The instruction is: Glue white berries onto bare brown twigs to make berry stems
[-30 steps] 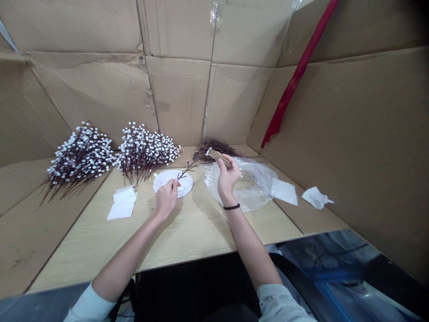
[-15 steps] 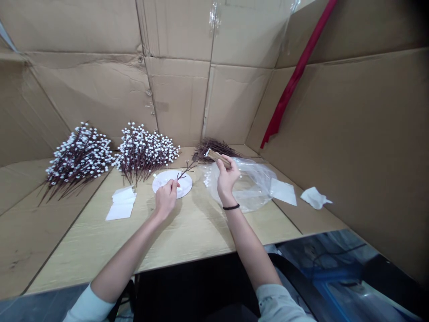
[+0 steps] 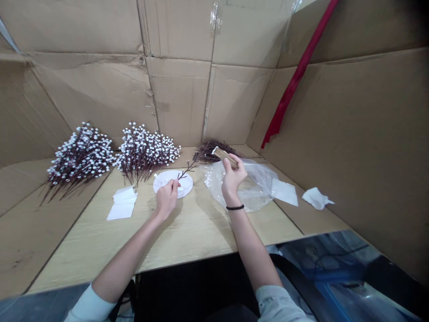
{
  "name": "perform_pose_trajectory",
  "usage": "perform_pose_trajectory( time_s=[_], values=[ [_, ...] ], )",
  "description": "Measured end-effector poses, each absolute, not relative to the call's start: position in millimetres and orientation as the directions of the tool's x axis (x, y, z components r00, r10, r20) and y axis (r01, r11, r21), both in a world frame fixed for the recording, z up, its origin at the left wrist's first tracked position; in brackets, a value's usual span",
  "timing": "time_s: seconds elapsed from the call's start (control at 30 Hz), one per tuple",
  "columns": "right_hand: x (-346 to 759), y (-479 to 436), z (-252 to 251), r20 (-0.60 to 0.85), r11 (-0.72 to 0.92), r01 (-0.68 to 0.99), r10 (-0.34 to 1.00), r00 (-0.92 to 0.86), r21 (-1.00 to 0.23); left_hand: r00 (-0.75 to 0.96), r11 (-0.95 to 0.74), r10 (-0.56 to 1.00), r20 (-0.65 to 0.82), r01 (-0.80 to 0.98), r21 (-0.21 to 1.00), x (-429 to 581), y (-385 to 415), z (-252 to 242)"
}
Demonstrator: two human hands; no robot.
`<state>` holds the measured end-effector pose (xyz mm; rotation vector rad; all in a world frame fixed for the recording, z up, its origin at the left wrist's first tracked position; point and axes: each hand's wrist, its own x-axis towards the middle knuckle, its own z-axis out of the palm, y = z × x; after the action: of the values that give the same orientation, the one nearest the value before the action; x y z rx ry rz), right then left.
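Cardboard sheeting (image 3: 181, 98) lines the back of a pale wooden tabletop (image 3: 100, 237). Left hand (image 3: 166, 199), closed in a pinch, grasps a thin dark twig (image 3: 187, 171) at its lower end, directly above a round white plate (image 3: 161, 179). Right hand (image 3: 233, 176) grips a tan stick (image 3: 225, 157), held clear of the table over a clear plastic bag (image 3: 256, 190). Beyond the plate lie white-budded sprays (image 3: 145, 154) in bundles; beyond the bag, a bundle of bare brown twigs (image 3: 211, 150). Folded white paper (image 3: 122, 203) — left of the plate — rests on the tabletop.
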<state>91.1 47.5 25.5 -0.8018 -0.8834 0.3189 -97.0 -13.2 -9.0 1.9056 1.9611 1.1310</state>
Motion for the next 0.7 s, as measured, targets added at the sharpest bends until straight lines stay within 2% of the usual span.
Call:
perform_pose_trajectory(
  time_s=[0.27, 0.7],
  values=[
    [94.4, 58.5, 31.5, 0.597, 0.715, 0.083, 0.507, 0.622, -0.694, -0.159, -0.108, 0.918, 0.363, 0.781, 0.615, -97.2, -13.1, -9.7],
    [84.6, 60.0, 35.8, 0.617, 0.714, 0.093, 0.524, 0.587, -0.694, -0.16, -0.118, 0.914, 0.373, 0.774, 0.622, -97.3, -13.8, -7.5]
  ],
)
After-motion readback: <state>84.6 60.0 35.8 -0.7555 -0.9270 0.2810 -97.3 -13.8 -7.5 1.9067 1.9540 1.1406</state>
